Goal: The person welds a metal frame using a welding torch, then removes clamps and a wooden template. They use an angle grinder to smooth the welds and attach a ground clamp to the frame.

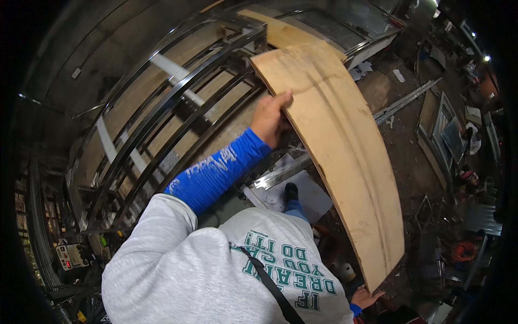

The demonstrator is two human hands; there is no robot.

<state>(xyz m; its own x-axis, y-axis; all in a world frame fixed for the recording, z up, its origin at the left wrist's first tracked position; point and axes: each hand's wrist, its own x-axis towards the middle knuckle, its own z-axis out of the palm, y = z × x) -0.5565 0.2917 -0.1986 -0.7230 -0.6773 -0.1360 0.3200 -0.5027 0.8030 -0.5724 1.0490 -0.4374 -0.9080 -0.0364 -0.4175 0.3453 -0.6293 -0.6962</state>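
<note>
A long plywood board (pixel 345 146) with dark streaks along its length slants across the view in front of my body, from upper middle to lower right. My left hand (pixel 270 119), below a blue sleeve, grips its left edge near the upper end, thumb on the face and fingers behind, mostly hidden. At the lower end, my right hand (pixel 367 297) supports the board's corner from beneath; part of that hand is cut off by my body. Behind the far end lies another pale wooden sheet (pixel 286 31), partly covered by the board.
To the left stands a frame of shiny metal tubes (pixel 178 86) with white crosspieces. Metal profiles (pixel 407 101) and framed panels (pixel 440 135) lie on the cluttered floor to the right. A white panel (pixel 310 197) is by my foot. A control box (pixel 72 256) sits at lower left.
</note>
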